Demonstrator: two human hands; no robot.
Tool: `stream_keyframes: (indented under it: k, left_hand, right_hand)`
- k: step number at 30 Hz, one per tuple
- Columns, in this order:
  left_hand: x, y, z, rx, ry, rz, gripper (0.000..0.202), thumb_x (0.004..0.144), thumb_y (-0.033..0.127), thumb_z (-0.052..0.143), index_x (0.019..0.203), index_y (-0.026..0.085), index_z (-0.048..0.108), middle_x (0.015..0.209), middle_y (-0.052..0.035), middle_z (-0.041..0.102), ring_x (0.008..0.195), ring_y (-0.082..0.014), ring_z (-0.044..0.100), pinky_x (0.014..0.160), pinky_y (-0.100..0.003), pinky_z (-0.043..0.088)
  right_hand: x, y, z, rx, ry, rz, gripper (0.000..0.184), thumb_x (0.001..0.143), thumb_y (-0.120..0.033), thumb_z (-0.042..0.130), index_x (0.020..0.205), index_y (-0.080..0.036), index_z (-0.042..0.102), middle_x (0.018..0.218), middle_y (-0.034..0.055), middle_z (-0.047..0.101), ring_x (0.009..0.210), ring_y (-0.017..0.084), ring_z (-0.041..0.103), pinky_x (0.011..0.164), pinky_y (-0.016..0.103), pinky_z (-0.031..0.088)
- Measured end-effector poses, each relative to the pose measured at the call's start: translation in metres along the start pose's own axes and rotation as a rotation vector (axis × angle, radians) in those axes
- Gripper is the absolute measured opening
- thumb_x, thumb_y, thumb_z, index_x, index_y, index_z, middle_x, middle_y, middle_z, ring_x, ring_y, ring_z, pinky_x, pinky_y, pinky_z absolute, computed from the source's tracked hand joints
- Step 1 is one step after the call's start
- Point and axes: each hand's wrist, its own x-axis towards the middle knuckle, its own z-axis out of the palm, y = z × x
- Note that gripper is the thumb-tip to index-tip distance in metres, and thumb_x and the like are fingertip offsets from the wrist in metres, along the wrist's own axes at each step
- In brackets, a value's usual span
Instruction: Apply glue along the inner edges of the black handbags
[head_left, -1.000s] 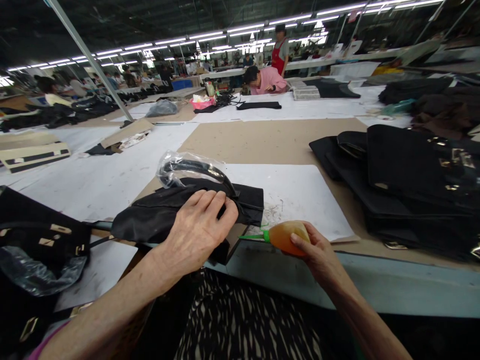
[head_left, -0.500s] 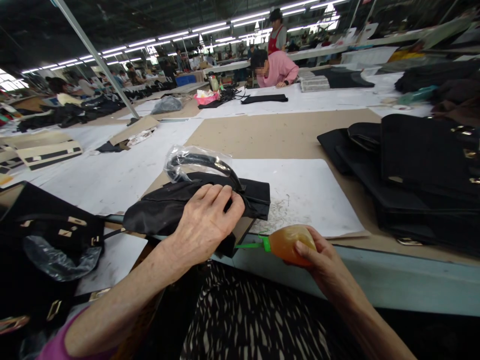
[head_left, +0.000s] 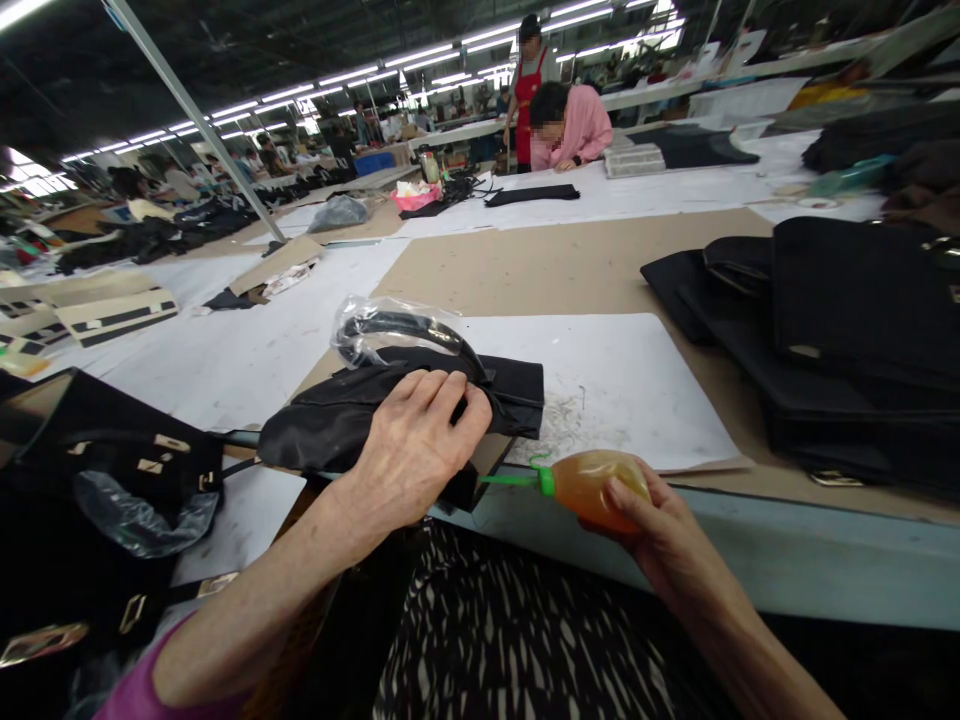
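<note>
A black handbag [head_left: 311, 425] lies at the table's front edge, its curved handle [head_left: 420, 326] wrapped partly in clear plastic. My left hand [head_left: 420, 440] is closed on the bag's upper edge, just below the handle; the fingertips are hidden behind the fabric. In my right hand [head_left: 645, 510] is a squeeze bottle [head_left: 592, 480] of amber liquid, held on its side. The bottle's green nozzle points left, and its thin tip reaches the bag's lower right edge under my left hand. Whether liquid comes out cannot be seen.
Several black bag pieces [head_left: 847, 330] are stacked on the right. Another black bag [head_left: 82, 440] with gold fittings stands at the left. White paper [head_left: 622, 380] with dark scraps lies behind the bottle. Across the table a person in pink [head_left: 585, 125] bends over, beside one in a red apron [head_left: 527, 100].
Both hands keep their grips, and the nozzle tip stays at the bag's edge. The view has shifted slightly. The person in the red apron has moved left, behind the person in pink.
</note>
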Motion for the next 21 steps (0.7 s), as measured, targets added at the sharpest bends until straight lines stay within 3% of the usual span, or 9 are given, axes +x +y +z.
stream_keyframes:
  k: [13, 16, 21]
  left_hand:
    - [0.004, -0.001, 0.0, 0.0, -0.013, -0.01, 0.022, 0.08, 0.005, 0.047, 0.097, 0.007, 0.062, 0.091, -0.0138, 0.064, 0.084, -0.0236, 0.059, 0.075, -0.037, 0.052]
    - [0.007, -0.003, -0.003, 0.003, -0.04, -0.016, 0.022, 0.081, 0.006, 0.046, 0.096, 0.009, 0.062, 0.09, -0.013, 0.064, 0.083, -0.0228, 0.059, 0.073, -0.036, 0.053]
    - [0.012, -0.007, -0.006, -0.008, -0.06, -0.022, 0.021, 0.078, 0.007, 0.05, 0.095, 0.008, 0.062, 0.091, -0.0123, 0.065, 0.082, -0.0236, 0.06, 0.072, -0.036, 0.053]
  right_hand:
    - [-0.011, 0.006, 0.003, -0.066, -0.035, 0.004, 0.038, 0.077, -0.041, 0.072, 0.105, -0.021, 0.058, 0.095, 0.0043, 0.062, 0.082, 0.02, 0.058, 0.067, 0.027, 0.05]
    - [-0.011, 0.005, 0.002, -0.149, -0.016, -0.059, 0.042, 0.076, -0.043, 0.072, 0.108, -0.021, 0.055, 0.094, 0.0044, 0.062, 0.082, 0.021, 0.057, 0.069, 0.028, 0.049]
    - [0.001, -0.002, -0.003, -0.322, 0.12, -0.254, 0.05, 0.069, -0.043, 0.077, 0.108, -0.023, 0.052, 0.097, 0.0035, 0.061, 0.088, 0.023, 0.056, 0.075, 0.029, 0.048]
